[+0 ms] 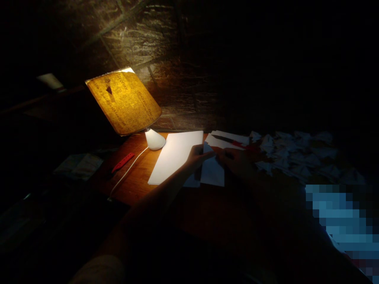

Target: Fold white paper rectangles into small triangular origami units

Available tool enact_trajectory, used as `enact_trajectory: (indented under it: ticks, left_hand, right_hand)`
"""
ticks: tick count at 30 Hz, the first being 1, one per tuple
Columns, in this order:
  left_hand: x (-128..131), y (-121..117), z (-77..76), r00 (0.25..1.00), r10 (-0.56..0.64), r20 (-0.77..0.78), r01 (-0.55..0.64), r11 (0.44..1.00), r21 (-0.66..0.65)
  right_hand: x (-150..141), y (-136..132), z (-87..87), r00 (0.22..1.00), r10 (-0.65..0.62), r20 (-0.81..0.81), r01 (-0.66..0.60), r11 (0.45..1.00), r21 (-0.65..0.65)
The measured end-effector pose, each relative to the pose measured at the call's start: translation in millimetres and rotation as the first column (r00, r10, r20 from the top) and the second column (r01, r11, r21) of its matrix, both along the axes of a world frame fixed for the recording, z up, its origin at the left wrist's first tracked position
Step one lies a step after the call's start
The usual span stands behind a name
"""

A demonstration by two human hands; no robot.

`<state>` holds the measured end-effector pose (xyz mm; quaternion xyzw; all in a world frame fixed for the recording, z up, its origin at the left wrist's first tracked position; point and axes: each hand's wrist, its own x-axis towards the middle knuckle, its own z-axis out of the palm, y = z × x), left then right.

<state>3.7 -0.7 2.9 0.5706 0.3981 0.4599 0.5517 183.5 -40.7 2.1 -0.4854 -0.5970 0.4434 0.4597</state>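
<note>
A white piece of paper (212,172), with what looks like a pointed, folded top, is held upright between my hands above the table. My left hand (196,156) is closed on its left upper edge, thumb stretched along it. On the other side my right hand (232,158) pinches near the top right of the same paper; its fingers are dim in shadow. Just left of and beneath my left hand lies a stack of white sheets (174,154). Behind my right hand, a dark-bladed tool with a red handle (226,140) rests on smaller white papers (242,139).
A lamp (124,102) with a newspaper-print shade stands at the back left, its white cord (127,169) running forward. Near the cord lies a red-handled object (122,162). Many folded white paper pieces (284,152) cover the right side. A stone wall (142,35) rises behind.
</note>
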Motion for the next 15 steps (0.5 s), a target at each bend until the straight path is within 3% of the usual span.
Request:
enact_trajectory:
  ticks: [8, 15]
  left_hand:
    - [-0.6, 4.0, -5.1, 1.0, 0.013, 0.019, -0.014, 0.999, 0.035]
    - [-0.8, 6.1, -7.6, 0.998, 0.056, 0.035, -0.057, 0.998, 0.018]
  right_hand:
    - [0.6, 0.1, -0.8, 1.0, -0.009, 0.009, 0.009, 0.998, 0.055]
    - [-0.1, -0.5, 0.9, 0.999, -0.03, 0.018, 0.03, 0.999, 0.015]
